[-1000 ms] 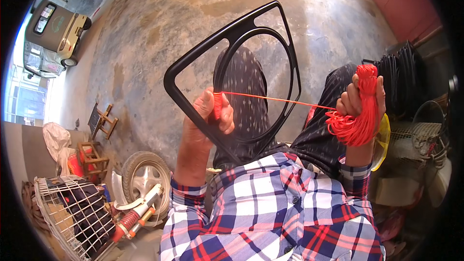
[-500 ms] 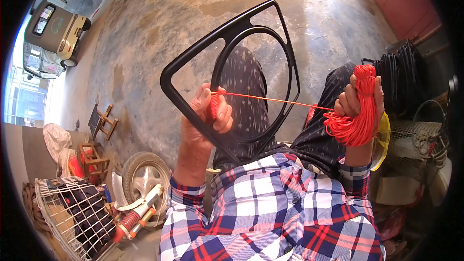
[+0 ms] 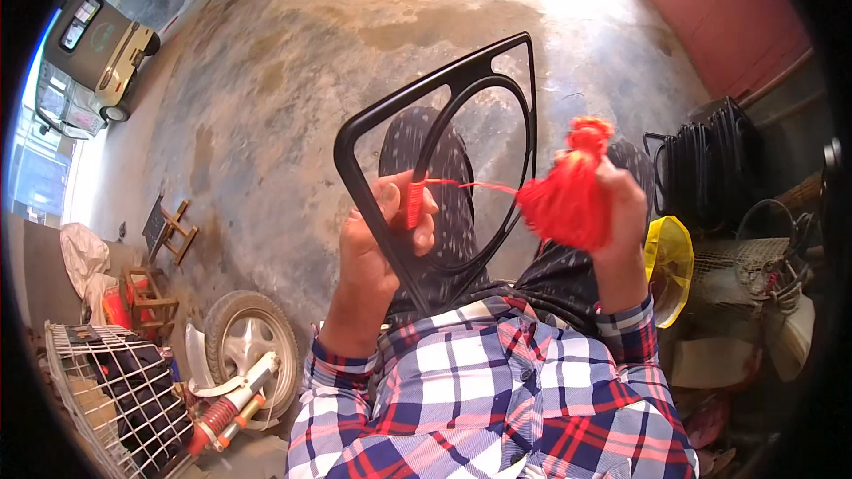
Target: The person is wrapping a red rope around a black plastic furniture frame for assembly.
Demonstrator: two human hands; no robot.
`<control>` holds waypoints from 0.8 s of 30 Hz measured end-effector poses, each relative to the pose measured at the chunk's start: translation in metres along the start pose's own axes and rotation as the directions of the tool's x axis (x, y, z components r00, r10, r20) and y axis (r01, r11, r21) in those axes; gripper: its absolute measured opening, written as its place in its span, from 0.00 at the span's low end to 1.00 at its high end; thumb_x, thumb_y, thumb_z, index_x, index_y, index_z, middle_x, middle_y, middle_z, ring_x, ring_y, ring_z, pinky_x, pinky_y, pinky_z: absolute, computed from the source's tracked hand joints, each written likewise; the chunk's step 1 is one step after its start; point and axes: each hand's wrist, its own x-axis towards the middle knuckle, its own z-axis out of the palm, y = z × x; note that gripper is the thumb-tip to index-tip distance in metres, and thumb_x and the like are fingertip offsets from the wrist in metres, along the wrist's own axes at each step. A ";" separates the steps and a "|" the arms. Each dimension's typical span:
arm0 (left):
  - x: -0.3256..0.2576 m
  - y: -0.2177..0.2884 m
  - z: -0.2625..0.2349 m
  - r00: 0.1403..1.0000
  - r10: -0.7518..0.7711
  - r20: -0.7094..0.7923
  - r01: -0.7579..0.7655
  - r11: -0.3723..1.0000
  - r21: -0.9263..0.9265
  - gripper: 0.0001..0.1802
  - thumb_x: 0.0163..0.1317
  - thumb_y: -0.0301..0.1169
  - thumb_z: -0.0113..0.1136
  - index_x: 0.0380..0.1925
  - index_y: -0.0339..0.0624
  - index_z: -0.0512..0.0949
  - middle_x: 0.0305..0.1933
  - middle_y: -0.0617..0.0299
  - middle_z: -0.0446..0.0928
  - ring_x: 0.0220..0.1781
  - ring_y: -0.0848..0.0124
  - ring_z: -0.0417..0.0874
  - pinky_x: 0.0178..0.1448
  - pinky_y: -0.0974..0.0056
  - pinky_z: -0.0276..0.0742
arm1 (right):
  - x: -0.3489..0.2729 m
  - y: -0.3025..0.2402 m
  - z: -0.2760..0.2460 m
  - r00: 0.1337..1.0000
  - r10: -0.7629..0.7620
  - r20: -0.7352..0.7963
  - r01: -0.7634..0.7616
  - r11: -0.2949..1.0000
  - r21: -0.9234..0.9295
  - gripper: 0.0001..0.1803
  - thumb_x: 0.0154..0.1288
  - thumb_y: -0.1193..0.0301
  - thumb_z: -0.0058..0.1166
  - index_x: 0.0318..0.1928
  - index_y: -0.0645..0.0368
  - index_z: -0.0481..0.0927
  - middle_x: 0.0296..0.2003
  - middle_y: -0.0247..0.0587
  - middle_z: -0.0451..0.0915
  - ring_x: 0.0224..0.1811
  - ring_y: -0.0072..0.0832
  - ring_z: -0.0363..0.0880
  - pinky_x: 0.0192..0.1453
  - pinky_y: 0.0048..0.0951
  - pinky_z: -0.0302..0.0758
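Observation:
A black frame (image 3: 399,98) with a ring inside a four-sided outline stands tilted over my lap. My left hand (image 3: 373,235) grips it at the left side of the ring, where red cord is wound in tight turns (image 3: 414,204) around the bar. From that wrapping a strand of cord (image 3: 484,184) runs right, a little slack, to a hank of red cord (image 3: 568,200). My right hand (image 3: 624,208) is closed around the hank, which is blurred by motion. The hank hides part of my right fingers.
At lower left are a white wire basket (image 3: 124,390), a wheel (image 3: 253,350), a red shock absorber (image 3: 217,421) and small wooden stools (image 3: 173,235). Stacked black frames (image 3: 706,164), a yellow basin (image 3: 670,270) and a wire mesh roll (image 3: 732,266) stand at right. A three-wheeler (image 3: 102,44) is parked far left.
My right hand has swung left with the hank, closer to the frame, and the strand between has shortened and slackened. Frame and left hand sit slightly further right in view.

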 end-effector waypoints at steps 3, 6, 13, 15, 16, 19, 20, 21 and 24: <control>-0.001 -0.002 0.007 0.997 -0.048 0.064 0.048 0.999 0.003 0.27 0.75 0.48 0.48 0.54 0.32 0.76 0.36 0.54 0.79 0.25 0.71 0.75 0.26 0.68 0.67 | -0.013 0.003 0.050 0.959 0.210 0.192 -0.177 0.968 -0.176 0.39 0.53 0.76 0.59 0.68 0.68 0.65 0.57 0.48 0.77 0.59 0.35 0.78 0.66 0.38 0.72; -0.003 -0.007 0.010 0.977 -0.104 0.185 0.131 0.982 -0.137 0.26 0.76 0.47 0.49 0.56 0.34 0.77 0.41 0.54 0.81 0.27 0.70 0.78 0.29 0.67 0.70 | -0.009 0.011 0.080 0.922 0.194 0.336 -0.077 0.941 -0.331 0.38 0.61 0.75 0.65 0.69 0.67 0.62 0.53 0.50 0.81 0.53 0.31 0.82 0.61 0.32 0.75; -0.006 -0.022 0.039 0.995 -0.032 0.092 0.044 0.990 -0.132 0.22 0.73 0.41 0.56 0.55 0.34 0.78 0.48 0.56 0.84 0.44 0.69 0.86 0.47 0.64 0.83 | 0.017 0.030 0.092 0.948 -0.198 0.248 0.315 0.480 -0.819 0.14 0.63 0.71 0.67 0.43 0.63 0.76 0.35 0.38 0.86 0.36 0.18 0.81 0.42 0.22 0.78; -0.003 -0.025 0.020 0.982 -0.071 0.176 0.109 0.970 -0.216 0.19 0.73 0.36 0.57 0.56 0.33 0.77 0.52 0.54 0.83 0.52 0.66 0.86 0.58 0.62 0.82 | 0.015 0.026 0.088 0.956 -0.112 0.273 0.288 0.549 -0.784 0.11 0.62 0.72 0.67 0.41 0.65 0.81 0.36 0.36 0.86 0.35 0.19 0.81 0.41 0.22 0.78; -0.005 -0.023 0.019 0.983 -0.107 0.146 0.139 0.963 -0.230 0.19 0.73 0.35 0.57 0.56 0.33 0.77 0.52 0.54 0.83 0.52 0.66 0.85 0.58 0.61 0.82 | 0.013 0.022 0.084 0.959 -0.028 0.283 0.230 0.663 -0.712 0.12 0.62 0.72 0.67 0.43 0.65 0.82 0.36 0.36 0.86 0.35 0.20 0.81 0.42 0.22 0.78; -0.010 -0.020 0.015 0.967 -0.162 0.197 0.212 0.939 -0.270 0.24 0.71 0.37 0.55 0.58 0.29 0.74 0.56 0.48 0.80 0.57 0.60 0.83 0.63 0.55 0.78 | 0.017 0.028 0.048 0.924 0.124 0.363 0.010 0.938 -0.347 0.15 0.67 0.67 0.58 0.47 0.67 0.83 0.39 0.40 0.85 0.45 0.25 0.82 0.55 0.27 0.75; -0.012 -0.016 0.019 0.953 -0.178 0.244 0.244 0.930 -0.275 0.26 0.70 0.38 0.55 0.59 0.28 0.73 0.57 0.47 0.80 0.58 0.59 0.83 0.65 0.54 0.77 | 0.023 0.035 0.031 0.943 0.154 0.295 -0.055 0.946 -0.320 0.16 0.67 0.66 0.57 0.47 0.67 0.83 0.40 0.40 0.85 0.45 0.27 0.82 0.55 0.29 0.75; -0.014 -0.014 0.021 0.937 -0.189 0.295 0.274 0.920 -0.281 0.28 0.69 0.40 0.55 0.60 0.27 0.72 0.58 0.46 0.79 0.59 0.58 0.82 0.66 0.52 0.75 | 0.026 0.040 0.022 0.955 0.188 0.228 -0.116 0.949 -0.294 0.17 0.67 0.65 0.57 0.48 0.66 0.82 0.40 0.41 0.85 0.45 0.29 0.83 0.56 0.31 0.75; -0.018 -0.012 0.029 0.861 -0.070 0.505 0.153 0.980 -0.125 0.34 0.65 0.43 0.56 0.64 0.28 0.69 0.62 0.48 0.76 0.61 0.61 0.80 0.67 0.56 0.73 | 0.023 0.054 0.036 0.886 0.318 0.337 -0.331 0.943 -0.021 0.28 0.60 0.63 0.62 0.57 0.69 0.76 0.51 0.49 0.81 0.55 0.35 0.80 0.61 0.35 0.75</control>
